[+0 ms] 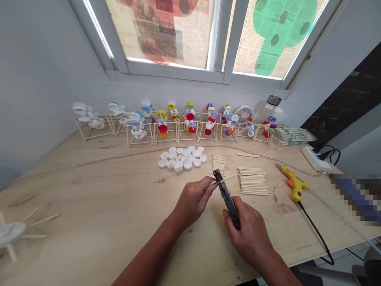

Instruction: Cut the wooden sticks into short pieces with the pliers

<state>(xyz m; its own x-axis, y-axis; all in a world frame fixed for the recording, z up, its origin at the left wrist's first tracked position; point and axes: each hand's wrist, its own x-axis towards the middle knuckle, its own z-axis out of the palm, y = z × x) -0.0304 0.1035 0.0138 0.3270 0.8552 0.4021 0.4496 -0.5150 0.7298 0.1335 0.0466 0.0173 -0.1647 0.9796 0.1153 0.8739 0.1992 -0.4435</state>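
Note:
My left hand (195, 198) pinches one end of a thin wooden stick (229, 178) between thumb and fingers. Wrapped around the handles of a pair of black pliers (228, 202) is my right hand (251, 230). The jaws of the pliers cross the stick close to my left fingertips, and the stick's other end sticks out to the right. Just behind the jaws lies a pile of short sticks (218, 163). To their right is a neat row of longer sticks (253, 181). White bottle caps (178, 167) sit grouped to the left of the short sticks.
Stick frames with colourful cap wheels (190, 123) line the wall, near a small fan (244, 114) and a bottle (269, 107). A yellow glue gun (293, 182) with a cord lies right, by a power strip (315, 159). A cap with sticks (12, 233) is at left.

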